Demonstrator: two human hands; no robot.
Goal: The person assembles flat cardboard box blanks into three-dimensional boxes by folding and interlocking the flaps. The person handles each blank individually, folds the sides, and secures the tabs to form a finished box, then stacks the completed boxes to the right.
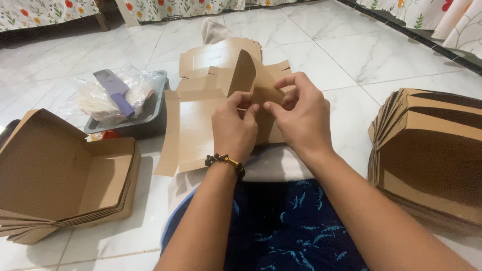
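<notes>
A white marble-patterned tile floor (351, 55) carries everything. A dark grey tray (153, 118) sits on it and serves as the landmark. Just in front of the tray and to its left lies a stack of folded brown cardboard boxes (65, 175), nested with lids open. Touching the tray's right side, flat brown cardboard blanks (193, 130) spread over the tiles. Well to the tray's right stands a second cardboard stack (427, 150).

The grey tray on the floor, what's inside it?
Inside the grey tray lies a crumpled clear plastic bag with a purple flat tool resting on top. The bag covers most of the tray's bottom, so anything beneath it cannot be seen.
</notes>
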